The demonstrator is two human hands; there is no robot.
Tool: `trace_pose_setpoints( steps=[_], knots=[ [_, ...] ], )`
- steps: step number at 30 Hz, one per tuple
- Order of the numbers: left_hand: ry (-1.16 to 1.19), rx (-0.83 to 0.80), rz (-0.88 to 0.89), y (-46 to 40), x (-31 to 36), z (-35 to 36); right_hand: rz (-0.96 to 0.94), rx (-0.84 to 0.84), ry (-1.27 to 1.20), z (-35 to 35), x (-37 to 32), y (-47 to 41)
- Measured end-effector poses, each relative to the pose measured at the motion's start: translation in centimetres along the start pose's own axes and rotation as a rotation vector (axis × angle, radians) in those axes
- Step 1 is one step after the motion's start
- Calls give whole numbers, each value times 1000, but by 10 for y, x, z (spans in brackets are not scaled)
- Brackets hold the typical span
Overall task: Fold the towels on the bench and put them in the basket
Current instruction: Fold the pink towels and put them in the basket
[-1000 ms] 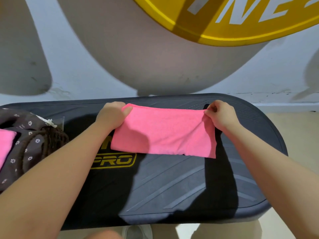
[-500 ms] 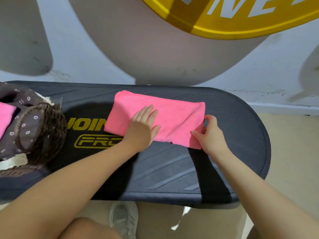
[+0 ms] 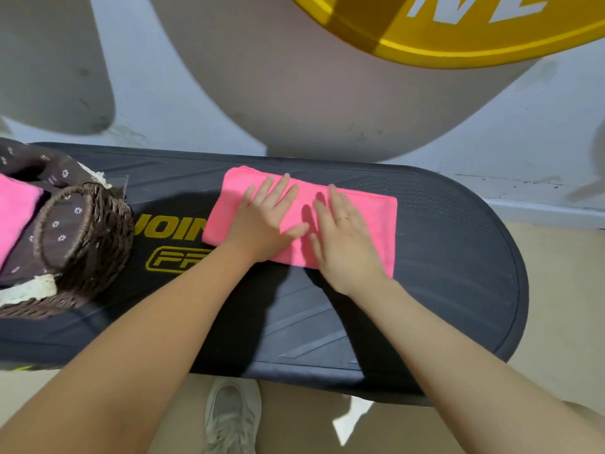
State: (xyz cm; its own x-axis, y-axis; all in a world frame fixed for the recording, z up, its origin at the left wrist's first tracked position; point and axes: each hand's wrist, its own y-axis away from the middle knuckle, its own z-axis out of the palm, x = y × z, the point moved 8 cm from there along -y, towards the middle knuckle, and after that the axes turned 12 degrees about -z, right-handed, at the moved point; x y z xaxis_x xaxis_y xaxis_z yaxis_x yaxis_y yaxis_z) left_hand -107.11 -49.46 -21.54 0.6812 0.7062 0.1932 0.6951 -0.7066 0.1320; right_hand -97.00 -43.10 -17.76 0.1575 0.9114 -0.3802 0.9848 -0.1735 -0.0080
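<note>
- Both hands are lying flat, fingers straight, on a pink towel [image 3: 376, 217] near the table's [image 3: 458, 257] far edge: the left hand [image 3: 265, 221] and the right hand [image 3: 343, 244] are pressing side by side, gripping nothing.
- The towel is sitting folded into a long strip, apparently with at least one more fold to come.
- Another pink towel [image 3: 16, 211] is already resting in the wicker basket [image 3: 98, 250] at the table's left end.

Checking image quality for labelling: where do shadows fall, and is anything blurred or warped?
Head view: the left hand and right hand cast dark shadows on the bench below the pink towel; wide-angle bends the bench edge; sharp overall.
</note>
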Motion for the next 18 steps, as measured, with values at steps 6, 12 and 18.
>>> trace_pose_setpoints(
  steps=[6,12,18],
  knots=[
    [-64,19,-158,-12,-32,7,25,-197,125,51,16,-20],
    [-95,-4,-212,-10,-33,4,245,-133,195,20,82,13],
    [-66,-18,-281,-1,-24,-3,373,-199,119,0,94,27]
  ],
)
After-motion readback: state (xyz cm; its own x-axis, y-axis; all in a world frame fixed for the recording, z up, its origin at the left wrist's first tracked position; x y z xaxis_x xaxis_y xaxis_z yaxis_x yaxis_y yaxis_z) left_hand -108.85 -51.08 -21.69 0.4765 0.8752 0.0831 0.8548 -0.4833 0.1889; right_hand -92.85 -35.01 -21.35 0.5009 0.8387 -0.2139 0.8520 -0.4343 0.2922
